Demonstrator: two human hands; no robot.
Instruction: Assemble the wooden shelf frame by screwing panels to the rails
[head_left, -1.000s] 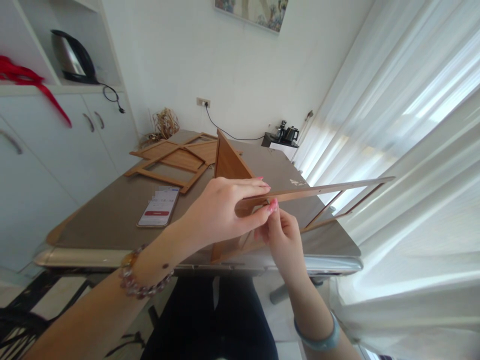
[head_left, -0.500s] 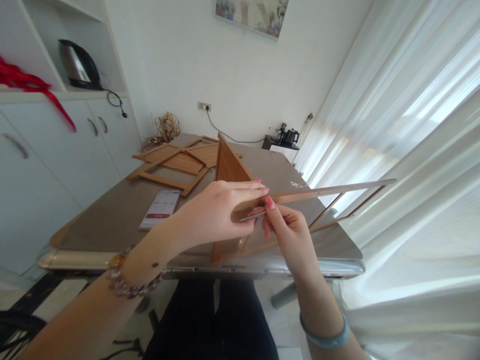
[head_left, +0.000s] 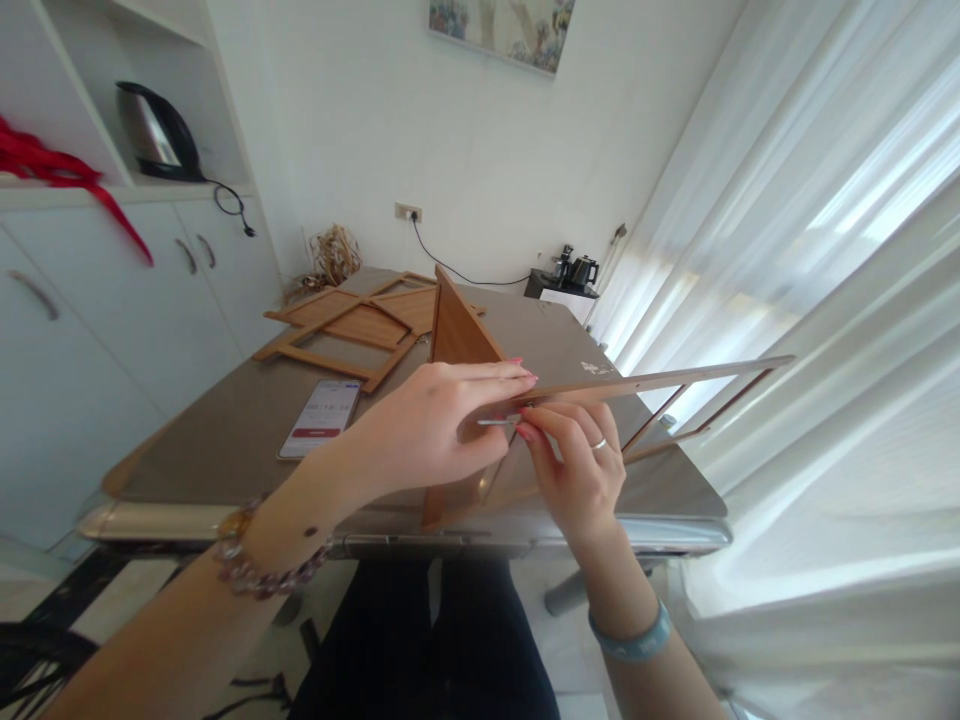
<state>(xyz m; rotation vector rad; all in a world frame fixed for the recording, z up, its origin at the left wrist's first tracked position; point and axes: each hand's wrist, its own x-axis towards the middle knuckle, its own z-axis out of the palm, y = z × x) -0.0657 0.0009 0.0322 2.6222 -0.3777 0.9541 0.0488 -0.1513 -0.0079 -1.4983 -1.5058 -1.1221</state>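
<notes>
My left hand [head_left: 435,415] is closed over a wooden frame [head_left: 675,378] at its corner with an upright wooden panel [head_left: 465,325]. Its fingers lie across the top edge and its thumb is below. Under the edge, my right hand [head_left: 577,460] pinches a thin silvery hex key [head_left: 496,421], whose long arm points left beneath my left palm. The key's working end is mostly hidden by my fingertips at the wood. The frame stretches out to the right over the table's edge.
Several flat wooden frames and panels [head_left: 345,330] lie overlapped at the table's [head_left: 217,430] back left. A phone [head_left: 321,415] rests left of my left hand. A kettle [head_left: 154,130] stands on the cabinet shelf; white curtains [head_left: 810,300] hang at the right.
My right hand has turned over, from thumb on top to knuckles on top, fingertips shifting slightly left on the hex key. The left hand and the wooden pieces have barely moved.
</notes>
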